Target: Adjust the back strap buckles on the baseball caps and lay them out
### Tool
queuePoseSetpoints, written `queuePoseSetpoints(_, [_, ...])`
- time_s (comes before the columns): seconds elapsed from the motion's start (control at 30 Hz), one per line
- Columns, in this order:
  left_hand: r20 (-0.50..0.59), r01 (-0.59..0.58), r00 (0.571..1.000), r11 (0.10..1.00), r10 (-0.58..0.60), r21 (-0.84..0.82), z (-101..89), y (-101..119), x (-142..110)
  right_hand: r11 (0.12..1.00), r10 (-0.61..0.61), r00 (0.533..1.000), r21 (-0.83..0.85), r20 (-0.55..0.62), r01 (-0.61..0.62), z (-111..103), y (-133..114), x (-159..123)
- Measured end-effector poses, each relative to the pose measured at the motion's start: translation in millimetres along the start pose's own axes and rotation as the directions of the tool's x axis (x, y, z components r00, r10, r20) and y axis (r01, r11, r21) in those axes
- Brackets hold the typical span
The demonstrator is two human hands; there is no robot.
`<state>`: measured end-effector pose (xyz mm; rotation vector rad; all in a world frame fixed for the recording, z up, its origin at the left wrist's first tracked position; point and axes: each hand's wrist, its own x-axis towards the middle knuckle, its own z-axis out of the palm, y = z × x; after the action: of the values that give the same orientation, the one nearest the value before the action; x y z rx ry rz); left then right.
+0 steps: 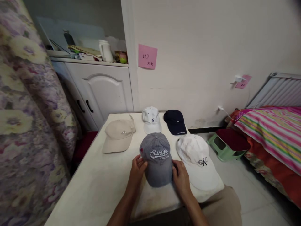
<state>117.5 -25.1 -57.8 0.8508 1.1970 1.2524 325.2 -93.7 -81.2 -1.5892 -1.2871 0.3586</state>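
The grey cap [158, 172] is held at its sides by half-curled left hand [136, 169] and right hand [182, 178]. A white lettered cap [194, 153] lies close beside on the table [94, 185].

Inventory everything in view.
table: 1, cream, centre
grey cap: 1, grey, table front
beige cap: 1, beige, table left
navy cap: 1, navy, table back
white caps: 2, white, table back, front right
curtain: 1, floral, left
cabinet: 1, white, back left
pitcher: 1, white, cabinet top
clutter: several, mixed, cabinet top
notes: 2, pink, wall
stool: 1, green, right
blanket: 1, multicoloured, right
left hand, right hand: 2, bare, grey cap's sides
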Motion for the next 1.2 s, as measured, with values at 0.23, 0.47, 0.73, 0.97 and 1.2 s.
queuePoseSetpoints(0.23, [0.064,-0.036,0.997,0.994,0.029,0.106,1.3,7.9,-3.0,0.997,0.081,0.997,0.016,0.0,-0.081,-3.7,-0.9,-6.1])
queuePoseSetpoints(0.47, [0.054,-0.072,0.996,0.99,0.066,0.123,-1.3,11.5,-17.5,0.979,0.164,0.986,0.115,0.04,-0.167,-7.8,11.8,14.2])
queuePoseSetpoints(0.73, [0.05,-0.098,0.995,0.985,0.092,0.143,0.9,8.6,-21.2,0.908,0.245,0.957,0.31,0.153,-0.282,15.5,19.8,50.6])
queuePoseSetpoints(0.97, [0.061,-0.118,0.992,0.973,0.108,0.198,-0.2,12.6,-14.4,0.886,0.263,0.952,0.351,0.157,-0.303,24.6,17.8,66.3])
queuePoseSetpoints(1.2, [0.081,-0.113,0.992,0.969,0.098,0.221,-0.8,15.2,-9.4,0.904,0.24,0.965,0.339,0.104,-0.262,31.1,23.4,72.3])
